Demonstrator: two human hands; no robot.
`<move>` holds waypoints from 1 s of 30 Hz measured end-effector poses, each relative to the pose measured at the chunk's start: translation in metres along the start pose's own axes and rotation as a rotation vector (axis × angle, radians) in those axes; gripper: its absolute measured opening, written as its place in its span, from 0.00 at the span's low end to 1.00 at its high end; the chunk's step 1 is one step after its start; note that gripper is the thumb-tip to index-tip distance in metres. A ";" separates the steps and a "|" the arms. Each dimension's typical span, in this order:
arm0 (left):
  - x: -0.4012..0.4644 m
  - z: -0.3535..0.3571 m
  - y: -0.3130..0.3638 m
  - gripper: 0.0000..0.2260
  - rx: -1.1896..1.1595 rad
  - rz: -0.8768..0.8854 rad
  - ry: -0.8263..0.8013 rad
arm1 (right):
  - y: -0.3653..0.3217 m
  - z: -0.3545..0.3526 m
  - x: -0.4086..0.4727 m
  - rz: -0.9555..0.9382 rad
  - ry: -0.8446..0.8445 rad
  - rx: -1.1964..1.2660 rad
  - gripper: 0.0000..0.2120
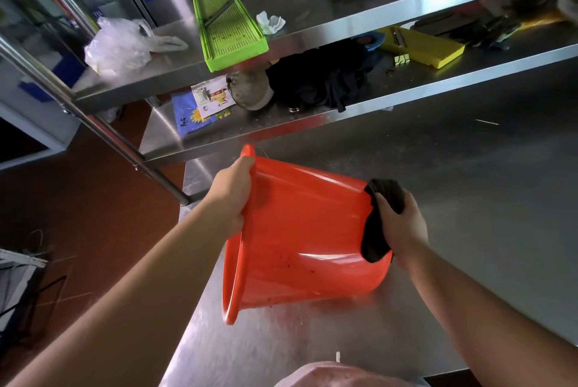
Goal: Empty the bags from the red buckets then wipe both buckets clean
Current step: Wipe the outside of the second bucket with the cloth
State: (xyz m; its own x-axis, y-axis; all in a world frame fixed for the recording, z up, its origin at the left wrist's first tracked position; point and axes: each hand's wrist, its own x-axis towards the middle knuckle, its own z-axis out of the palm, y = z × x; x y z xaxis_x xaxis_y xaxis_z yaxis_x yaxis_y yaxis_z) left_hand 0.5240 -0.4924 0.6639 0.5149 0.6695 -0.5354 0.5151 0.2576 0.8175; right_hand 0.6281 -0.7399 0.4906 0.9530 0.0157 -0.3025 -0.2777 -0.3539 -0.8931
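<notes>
One red bucket [300, 230] lies on its side on the steel table [469, 199], its mouth turned to the left and its base to the right. My left hand [233, 192] grips the bucket's rim at the top left. My right hand [402, 224] holds a black cloth [380, 217] pressed against the bucket's base. Dark specks show on the lower outside wall. Only this one bucket is in view.
A two-tier steel shelf stands behind the table. It carries a clear plastic bag [120, 45], a green slicer board [230, 30], a yellow slicer [422, 48], dark fabric [322, 80] and a metal bowl [250, 92]. A pale plastic bag [341, 375] lies at the near edge. Brown floor lies to the left.
</notes>
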 end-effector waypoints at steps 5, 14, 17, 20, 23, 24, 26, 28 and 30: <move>-0.014 -0.008 -0.007 0.16 -0.001 0.061 -0.135 | -0.011 -0.006 0.022 0.036 0.024 -0.059 0.22; -0.032 0.016 -0.016 0.20 0.081 0.009 -0.004 | -0.033 0.005 0.001 -0.054 -0.003 -0.255 0.19; -0.032 0.022 -0.013 0.24 0.041 -0.035 -0.038 | -0.052 0.018 -0.043 -0.263 0.004 -0.239 0.16; -0.030 0.030 -0.010 0.25 0.067 -0.006 -0.025 | -0.080 0.040 -0.094 -0.515 -0.057 -0.170 0.18; -0.027 0.034 -0.007 0.21 0.072 -0.003 -0.014 | -0.107 0.066 -0.133 -0.672 -0.211 -0.017 0.24; -0.025 0.033 -0.006 0.20 0.049 -0.002 -0.021 | -0.110 0.070 -0.139 -0.680 -0.233 0.021 0.25; -0.021 0.030 -0.006 0.19 0.040 -0.010 -0.024 | -0.104 0.070 -0.138 -0.755 -0.202 -0.047 0.25; -0.020 0.025 -0.004 0.21 0.054 -0.032 0.001 | -0.085 0.063 -0.129 -0.903 -0.132 -0.215 0.24; -0.016 0.019 -0.004 0.24 0.043 -0.059 -0.005 | -0.062 0.054 -0.114 -0.937 -0.057 -0.282 0.23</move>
State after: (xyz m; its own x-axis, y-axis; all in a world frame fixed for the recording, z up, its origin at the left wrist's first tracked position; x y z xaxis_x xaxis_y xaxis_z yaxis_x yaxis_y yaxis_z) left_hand 0.5270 -0.5177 0.6649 0.4861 0.6504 -0.5837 0.5739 0.2661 0.7745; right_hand 0.5300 -0.6691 0.5627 0.7637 0.4467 0.4661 0.6344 -0.3855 -0.6700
